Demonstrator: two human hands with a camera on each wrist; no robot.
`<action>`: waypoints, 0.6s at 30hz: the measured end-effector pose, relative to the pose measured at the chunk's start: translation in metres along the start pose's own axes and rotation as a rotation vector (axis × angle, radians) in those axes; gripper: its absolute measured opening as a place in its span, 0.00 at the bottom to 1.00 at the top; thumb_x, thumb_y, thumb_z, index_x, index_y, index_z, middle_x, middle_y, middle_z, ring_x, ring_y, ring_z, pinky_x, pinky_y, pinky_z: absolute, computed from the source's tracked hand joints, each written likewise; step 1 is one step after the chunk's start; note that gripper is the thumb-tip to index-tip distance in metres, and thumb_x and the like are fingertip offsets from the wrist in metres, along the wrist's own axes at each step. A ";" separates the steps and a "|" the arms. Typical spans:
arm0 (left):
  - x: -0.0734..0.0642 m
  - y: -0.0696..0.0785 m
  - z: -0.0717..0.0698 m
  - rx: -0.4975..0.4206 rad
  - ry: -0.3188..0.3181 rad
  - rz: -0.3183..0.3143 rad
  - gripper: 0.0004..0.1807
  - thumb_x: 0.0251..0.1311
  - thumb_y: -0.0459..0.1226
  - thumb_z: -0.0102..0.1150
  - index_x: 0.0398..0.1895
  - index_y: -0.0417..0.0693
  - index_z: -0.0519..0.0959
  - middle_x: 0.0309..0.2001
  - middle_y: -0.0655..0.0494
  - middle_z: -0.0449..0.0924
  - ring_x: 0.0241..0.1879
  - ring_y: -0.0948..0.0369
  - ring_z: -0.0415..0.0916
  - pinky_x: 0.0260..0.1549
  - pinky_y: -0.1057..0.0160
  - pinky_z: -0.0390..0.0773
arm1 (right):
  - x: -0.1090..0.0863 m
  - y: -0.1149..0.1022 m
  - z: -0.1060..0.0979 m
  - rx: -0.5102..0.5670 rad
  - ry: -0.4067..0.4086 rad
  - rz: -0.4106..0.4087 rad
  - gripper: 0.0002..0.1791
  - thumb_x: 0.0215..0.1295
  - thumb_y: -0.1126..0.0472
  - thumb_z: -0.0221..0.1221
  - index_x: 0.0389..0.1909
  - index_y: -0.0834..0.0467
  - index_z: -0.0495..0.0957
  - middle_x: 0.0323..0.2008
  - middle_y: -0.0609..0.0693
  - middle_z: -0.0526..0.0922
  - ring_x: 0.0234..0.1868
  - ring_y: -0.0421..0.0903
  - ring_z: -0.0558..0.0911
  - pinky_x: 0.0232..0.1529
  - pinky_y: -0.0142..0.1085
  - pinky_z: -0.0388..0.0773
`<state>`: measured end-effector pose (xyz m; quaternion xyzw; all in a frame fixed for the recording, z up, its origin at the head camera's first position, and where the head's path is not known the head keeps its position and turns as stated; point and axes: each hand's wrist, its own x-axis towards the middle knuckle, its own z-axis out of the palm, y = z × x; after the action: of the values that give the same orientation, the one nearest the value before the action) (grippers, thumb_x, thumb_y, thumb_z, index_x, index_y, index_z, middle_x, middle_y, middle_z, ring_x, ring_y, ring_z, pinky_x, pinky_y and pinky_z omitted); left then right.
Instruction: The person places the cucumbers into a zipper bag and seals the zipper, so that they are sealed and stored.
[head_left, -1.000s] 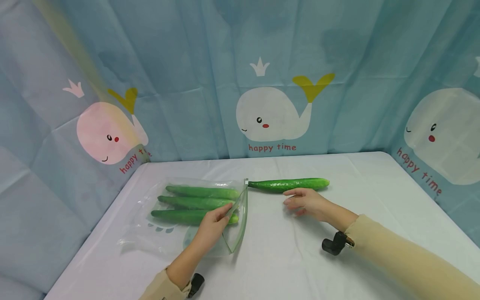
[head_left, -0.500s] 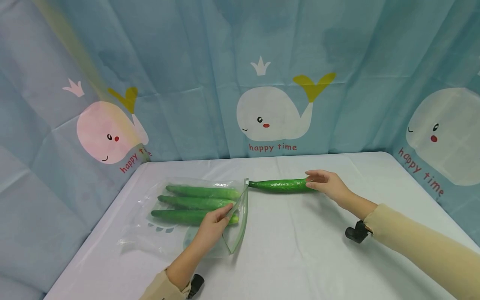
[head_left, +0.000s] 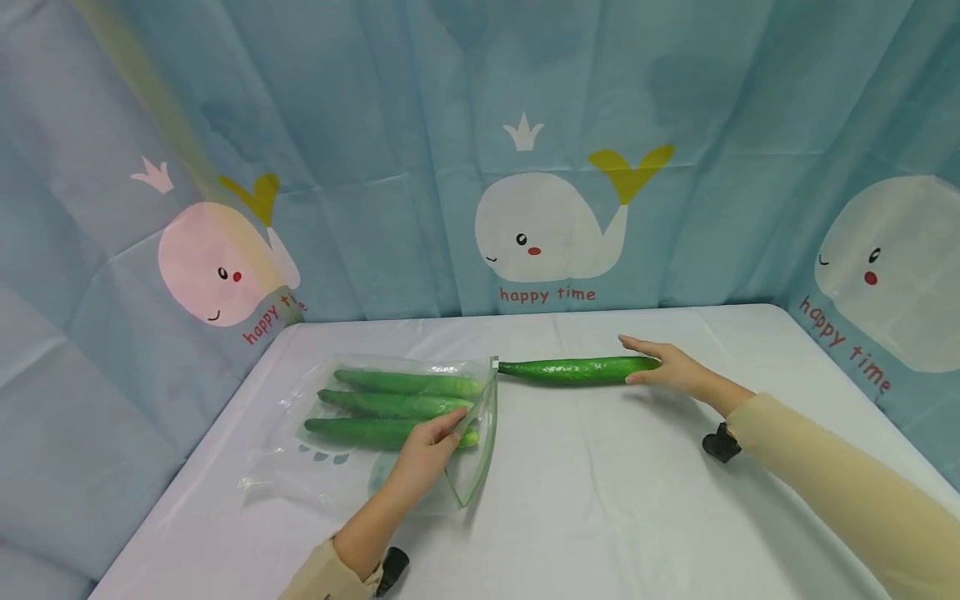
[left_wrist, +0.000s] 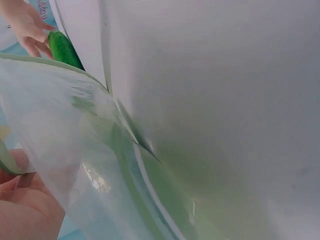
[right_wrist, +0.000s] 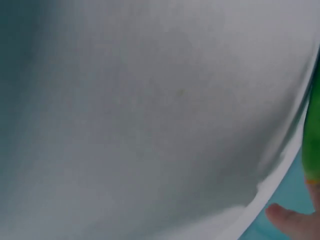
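Note:
A clear zip bag (head_left: 281,446) with a green-edged mouth lies on the left of the table, its mouth facing right. Inside it, three cucumbers (head_left: 397,406) lie side by side. My left hand (head_left: 423,457) pinches the upper layer at the mouth, holding the edge raised; the left wrist view shows thumb and finger on the green strip. A loose cucumber (head_left: 570,372) lies lengthwise at the back, its thin stem end right at the bag's top corner. My right hand (head_left: 671,368) is at its other end, fingers extended along the far side and thumb on the near side.
A white cloth covers the table (head_left: 570,517). Blue curtains (head_left: 375,242) printed with whales stand close behind and along both sides. Each wrist carries a small black camera (head_left: 722,443).
My right hand has moved right along the loose cucumber, from near its middle to its far right end. The left hand and the bag have stayed put.

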<state>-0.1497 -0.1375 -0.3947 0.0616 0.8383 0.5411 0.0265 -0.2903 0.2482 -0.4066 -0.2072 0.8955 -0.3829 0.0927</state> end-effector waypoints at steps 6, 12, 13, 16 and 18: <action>0.002 0.002 0.001 -0.020 0.003 -0.042 0.22 0.69 0.27 0.45 0.66 0.33 0.68 0.66 0.37 0.66 0.67 0.42 0.60 0.60 0.44 0.67 | 0.006 0.008 0.001 -0.031 -0.029 0.010 0.42 0.63 0.57 0.65 0.73 0.64 0.56 0.69 0.69 0.59 0.70 0.70 0.53 0.65 0.64 0.52; 0.002 0.001 0.001 -0.025 -0.006 -0.046 0.23 0.69 0.26 0.44 0.66 0.32 0.67 0.67 0.38 0.65 0.68 0.42 0.59 0.61 0.44 0.65 | 0.010 0.011 0.000 -0.045 -0.053 0.056 0.39 0.63 0.56 0.64 0.72 0.62 0.60 0.69 0.69 0.59 0.69 0.71 0.55 0.64 0.64 0.55; 0.002 0.001 0.001 -0.024 -0.006 -0.048 0.23 0.69 0.27 0.44 0.66 0.32 0.67 0.67 0.38 0.64 0.68 0.42 0.59 0.61 0.44 0.65 | 0.011 0.012 0.000 -0.043 -0.054 0.062 0.38 0.63 0.57 0.64 0.71 0.62 0.61 0.68 0.70 0.60 0.69 0.71 0.55 0.64 0.64 0.55; 0.002 0.001 0.002 -0.021 -0.001 -0.053 0.23 0.69 0.27 0.44 0.66 0.33 0.68 0.67 0.38 0.65 0.67 0.41 0.59 0.61 0.44 0.66 | 0.011 0.013 0.001 -0.047 -0.055 0.071 0.37 0.63 0.58 0.64 0.70 0.62 0.63 0.67 0.70 0.61 0.68 0.71 0.56 0.64 0.63 0.56; 0.001 0.002 0.002 -0.018 -0.001 -0.055 0.23 0.69 0.27 0.45 0.66 0.33 0.68 0.67 0.38 0.65 0.67 0.41 0.59 0.60 0.43 0.66 | 0.011 0.015 0.001 -0.051 -0.050 0.084 0.35 0.63 0.59 0.64 0.70 0.62 0.64 0.67 0.70 0.62 0.68 0.70 0.57 0.64 0.63 0.57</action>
<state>-0.1508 -0.1347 -0.3941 0.0386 0.8349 0.5475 0.0425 -0.3046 0.2517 -0.4177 -0.1811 0.9102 -0.3504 0.1260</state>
